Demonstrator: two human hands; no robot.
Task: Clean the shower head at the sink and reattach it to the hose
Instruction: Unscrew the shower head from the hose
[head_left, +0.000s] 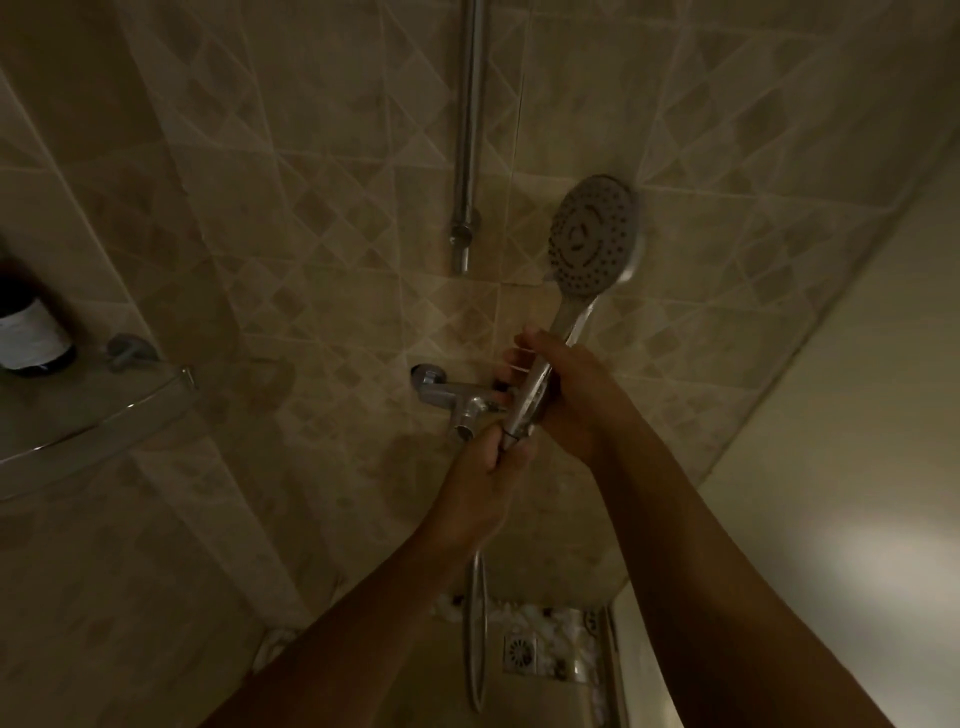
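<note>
A chrome shower head (592, 239) with a round grey spray face points toward me, held upright in front of the tiled wall. My right hand (571, 400) is wrapped around the middle of its handle. My left hand (488, 467) grips the bottom end of the handle, where the hose end meets it; the joint itself is hidden by my fingers. The silver hose (475, 623) hangs down from under my left hand and loops near the floor.
A chrome mixer tap (452, 400) sticks out of the wall just behind my hands. A vertical riser rail (470, 130) runs up the wall. A glass corner shelf (104, 415) at left holds a dark bottle (31, 332). A floor drain (519, 652) lies below.
</note>
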